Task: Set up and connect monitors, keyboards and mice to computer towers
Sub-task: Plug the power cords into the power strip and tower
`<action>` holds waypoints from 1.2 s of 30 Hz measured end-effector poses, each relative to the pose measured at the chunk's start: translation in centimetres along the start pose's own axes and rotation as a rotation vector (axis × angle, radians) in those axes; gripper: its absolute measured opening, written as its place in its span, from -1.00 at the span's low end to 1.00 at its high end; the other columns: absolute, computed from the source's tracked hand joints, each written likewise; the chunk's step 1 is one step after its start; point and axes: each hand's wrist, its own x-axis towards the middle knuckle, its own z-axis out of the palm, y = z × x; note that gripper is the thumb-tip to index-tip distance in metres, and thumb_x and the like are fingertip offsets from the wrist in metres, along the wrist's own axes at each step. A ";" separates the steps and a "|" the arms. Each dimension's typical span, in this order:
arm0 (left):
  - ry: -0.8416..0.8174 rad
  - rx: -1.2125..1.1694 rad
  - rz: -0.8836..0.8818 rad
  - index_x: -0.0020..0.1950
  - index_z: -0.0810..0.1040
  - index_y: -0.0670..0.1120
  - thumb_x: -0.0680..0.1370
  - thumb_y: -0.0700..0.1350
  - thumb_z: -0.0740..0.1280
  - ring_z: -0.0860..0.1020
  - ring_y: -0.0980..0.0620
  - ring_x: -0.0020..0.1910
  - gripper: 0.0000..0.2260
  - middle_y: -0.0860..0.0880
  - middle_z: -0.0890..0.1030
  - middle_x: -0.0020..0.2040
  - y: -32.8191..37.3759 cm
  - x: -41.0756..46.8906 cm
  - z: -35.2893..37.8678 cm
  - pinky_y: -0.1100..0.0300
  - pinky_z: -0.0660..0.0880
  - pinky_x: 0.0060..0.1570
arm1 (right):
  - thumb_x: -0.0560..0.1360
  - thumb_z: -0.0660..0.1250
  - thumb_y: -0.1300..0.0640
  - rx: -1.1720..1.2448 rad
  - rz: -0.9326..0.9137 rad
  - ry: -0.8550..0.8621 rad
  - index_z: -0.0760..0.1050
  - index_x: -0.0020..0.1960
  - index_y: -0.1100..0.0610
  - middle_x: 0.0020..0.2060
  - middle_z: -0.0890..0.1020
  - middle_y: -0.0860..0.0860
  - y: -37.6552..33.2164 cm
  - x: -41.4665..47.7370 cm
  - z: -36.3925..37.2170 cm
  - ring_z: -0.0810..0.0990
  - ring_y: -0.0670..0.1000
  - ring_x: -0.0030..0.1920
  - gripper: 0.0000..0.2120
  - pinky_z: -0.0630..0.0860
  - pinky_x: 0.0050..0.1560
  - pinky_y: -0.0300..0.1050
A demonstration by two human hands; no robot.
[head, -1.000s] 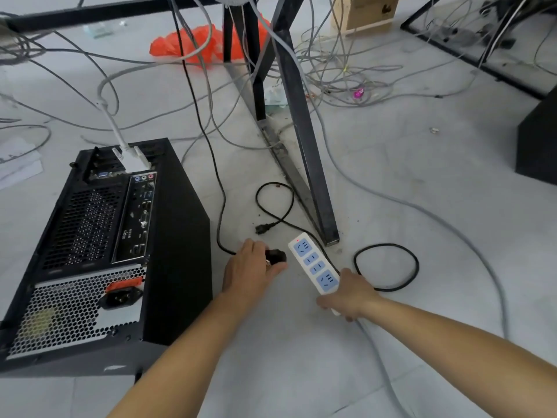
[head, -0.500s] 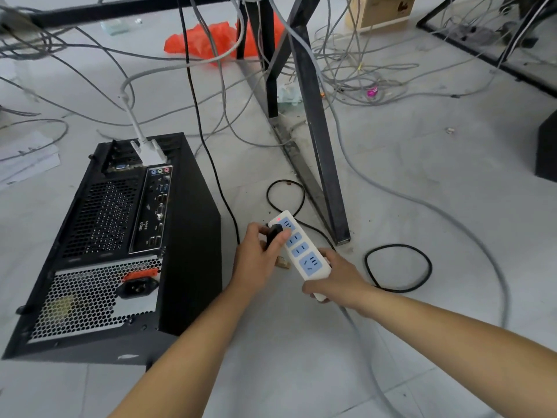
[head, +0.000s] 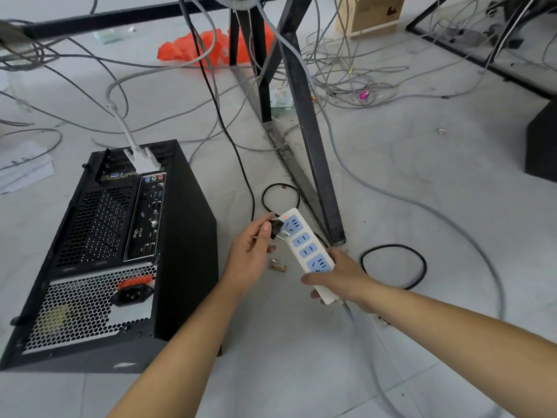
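A black computer tower (head: pixel 180 251) lies on the floor at the left, its rear panel facing me, with a white video cable connector (head: pixel 143 162) plugged in at its far end. My left hand (head: pixel 250 257) pinches a black power plug (head: pixel 278 227), its metal prongs pointing at the top socket of a white power strip (head: pixel 304 245). My right hand (head: pixel 340 279) grips the strip's near end and holds it off the floor. A red light glows at the strip's far end. The tower's power inlet (head: pixel 131 294) has nothing in it.
Black metal table legs (head: pixel 310 137) stand just behind the strip. Grey and black cables sprawl over the tiled floor. A black cable loop (head: pixel 393 267) lies right of my right hand. An orange plastic bag (head: pixel 205 48) and a wooden box (head: pixel 376 13) sit further back.
My left hand lifted the black plug from the floor up to the strip's top socket. My right hand raised and tilted the power strip. The view shifted slightly.
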 end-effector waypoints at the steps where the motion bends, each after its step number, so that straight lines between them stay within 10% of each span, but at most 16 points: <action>1: -0.027 0.010 0.004 0.39 0.47 0.06 0.68 -0.06 0.18 0.59 0.18 0.12 -0.72 0.11 0.61 0.17 0.1 0.0 0.0 0.30 0.57 -0.01 | 0.36 0.58 0.13 0.007 0.001 0.008 0.36 0.22 0.04 0.08 0.63 0.05 0.0 0.1 -0.1 0.74 0.11 -0.18 -0.44 0.66 -0.23 -0.02; 12: 0.186 0.089 0.096 0.02 0.70 0.06 0.33 -0.18 0.61 0.53 0.15 -0.24 -0.69 0.06 0.67 -0.06 -0.3 0.7 1.3 0.18 0.59 -0.15 | 0.36 0.55 0.16 -0.040 -0.037 0.029 0.37 0.20 0.04 0.05 0.61 0.05 -0.2 -0.3 -0.3 0.74 0.08 -0.20 -0.49 0.60 -0.31 -0.16; 17: 0.355 0.095 0.007 -0.11 0.71 0.00 0.29 -0.07 0.65 0.35 0.16 -0.42 -0.77 0.22 0.47 -0.48 -0.8 0.9 1.5 0.19 0.45 -0.34 | 0.36 0.54 0.17 -0.100 -0.119 0.080 0.40 0.20 0.03 0.03 0.61 -0.03 -0.1 -0.7 0.2 0.72 0.03 -0.18 -0.51 0.62 -0.29 -0.21; 36: 0.253 0.470 0.345 0.10 0.66 -0.11 0.46 -0.22 0.52 0.67 0.12 -0.15 -0.77 0.04 0.70 -0.12 -3.2 0.4 -0.8 0.10 0.66 -0.14 | 0.38 0.52 0.00 -0.352 -0.265 0.158 0.38 0.31 -0.04 0.11 0.60 -0.13 0.0 -0.3 0.5 0.60 -0.09 0.05 -0.43 0.59 0.01 -0.14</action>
